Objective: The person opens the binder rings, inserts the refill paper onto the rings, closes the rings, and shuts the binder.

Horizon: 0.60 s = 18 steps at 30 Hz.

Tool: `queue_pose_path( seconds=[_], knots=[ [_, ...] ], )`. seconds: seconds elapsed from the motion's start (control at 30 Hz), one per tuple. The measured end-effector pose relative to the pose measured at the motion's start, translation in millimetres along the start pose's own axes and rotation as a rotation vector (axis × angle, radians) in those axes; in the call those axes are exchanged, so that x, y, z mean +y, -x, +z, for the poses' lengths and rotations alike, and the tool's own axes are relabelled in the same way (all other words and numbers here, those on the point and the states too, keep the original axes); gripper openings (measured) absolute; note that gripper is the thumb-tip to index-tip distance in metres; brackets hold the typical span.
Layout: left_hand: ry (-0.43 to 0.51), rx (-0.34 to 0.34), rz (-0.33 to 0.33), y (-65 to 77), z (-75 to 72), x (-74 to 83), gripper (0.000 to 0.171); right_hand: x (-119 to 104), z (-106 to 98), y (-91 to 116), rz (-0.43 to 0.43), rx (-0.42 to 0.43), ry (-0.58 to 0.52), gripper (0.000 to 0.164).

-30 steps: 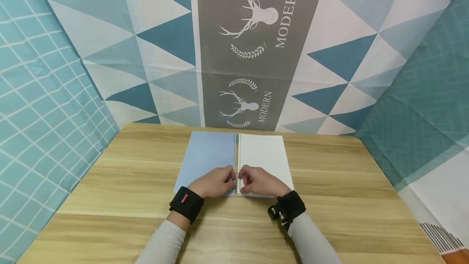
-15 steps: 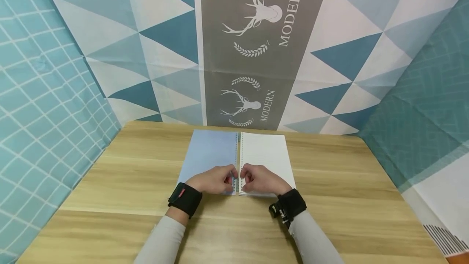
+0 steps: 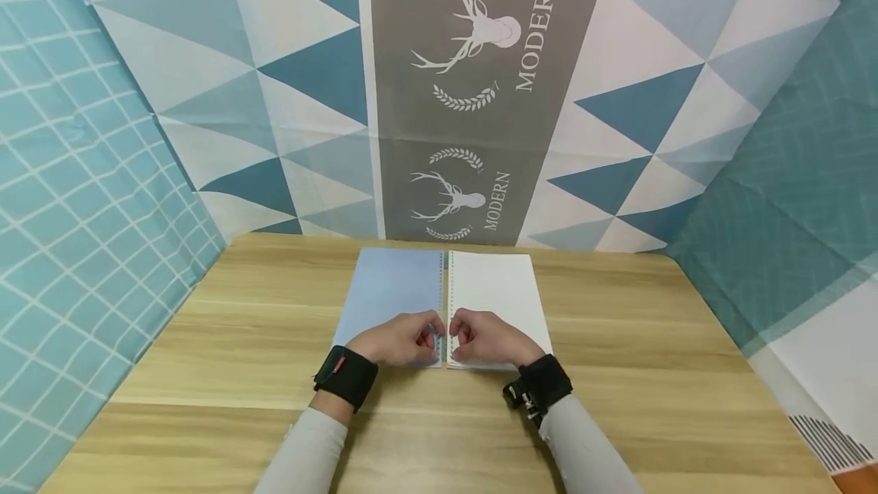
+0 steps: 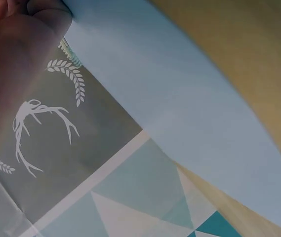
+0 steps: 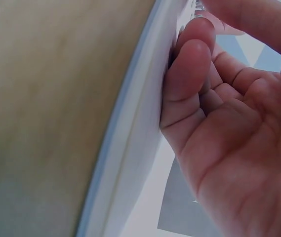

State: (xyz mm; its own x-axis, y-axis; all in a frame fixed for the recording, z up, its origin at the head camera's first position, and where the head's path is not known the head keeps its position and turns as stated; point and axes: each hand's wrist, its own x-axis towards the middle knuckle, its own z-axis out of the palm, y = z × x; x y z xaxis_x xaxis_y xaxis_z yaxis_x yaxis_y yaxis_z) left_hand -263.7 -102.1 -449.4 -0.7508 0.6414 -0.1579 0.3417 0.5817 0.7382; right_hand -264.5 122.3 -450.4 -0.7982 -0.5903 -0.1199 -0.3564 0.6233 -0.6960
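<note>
A loose-leaf notebook lies open on the wooden table, its blue cover [image 3: 396, 280] to the left and its white lined pages [image 3: 495, 280] to the right. A row of small binding rings [image 3: 441, 288] runs down the middle. My left hand [image 3: 399, 338] is over the cover's lower inner part, its curled fingers at the binding. Opposite it, my right hand [image 3: 488, 337] grips at the inner edge of the pages with thumb and fingers bent. In the right wrist view, the curled fingers [image 5: 187, 74] rest against the page. The hands' undersides partly hide the rings.
Bare wooden table [image 3: 617, 372] surrounds the notebook. A patterned cloth [image 3: 473, 97] with deer prints hangs behind the table's far edge. A blue grid cloth [image 3: 89, 197] stands at the left and a teal one [image 3: 796, 197] at the right.
Both hands stay at the binding. The left fingers and thumb have shifted slightly along the rings; the head view has wobbled a little. The notebook lies as before.
</note>
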Motion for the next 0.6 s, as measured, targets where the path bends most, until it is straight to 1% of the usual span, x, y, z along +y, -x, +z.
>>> queue_pose_path(
  seconds=[0.13,0.33,0.6],
  knots=[
    [-0.015,0.026,0.006,-1.5,-0.3,1.0,0.028,-1.6,-1.0,-1.7,0.016,0.021,0.009,0.025],
    [-0.002,0.023,-0.007,-1.3,0.3,3.6,0.029,-3.4,0.4,-1.4,0.042,0.014,-0.004,0.026],
    [0.005,0.040,-0.007,-1.9,2.1,4.5,0.030,-3.1,1.1,-1.7,0.059,0.023,-0.013,0.025]
  ],
)
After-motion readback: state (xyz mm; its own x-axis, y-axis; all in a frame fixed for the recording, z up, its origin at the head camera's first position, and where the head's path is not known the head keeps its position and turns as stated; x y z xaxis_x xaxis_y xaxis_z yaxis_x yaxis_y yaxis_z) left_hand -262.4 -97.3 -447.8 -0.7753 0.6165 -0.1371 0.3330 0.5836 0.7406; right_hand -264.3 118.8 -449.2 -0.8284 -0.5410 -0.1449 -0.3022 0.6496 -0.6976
